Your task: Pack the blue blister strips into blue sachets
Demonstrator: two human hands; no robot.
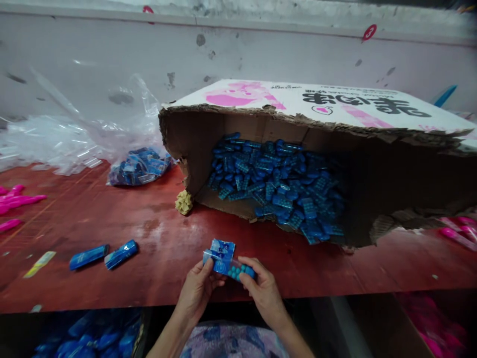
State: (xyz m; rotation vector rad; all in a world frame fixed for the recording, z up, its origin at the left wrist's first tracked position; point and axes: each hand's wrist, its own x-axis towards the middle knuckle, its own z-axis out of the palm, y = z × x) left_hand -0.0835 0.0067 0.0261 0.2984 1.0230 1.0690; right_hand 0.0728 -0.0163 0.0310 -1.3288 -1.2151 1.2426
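Just past the table's front edge, my left hand pinches a blue printed card between thumb and fingers. My right hand has its thumb and fingers closed on the blue end of a small clear container with blue balls inside. Card and container meet between my hands; whether the card is around the container or only against it, I cannot tell. On the table to the left lie two blue packs, apart from my hands.
A torn cardboard box on its side holds many blue ball containers. Left of it sit a clear bag of blue cards, a crumpled yellowish lump and clear plastic sleeves. Bins of blue and pink items stand below.
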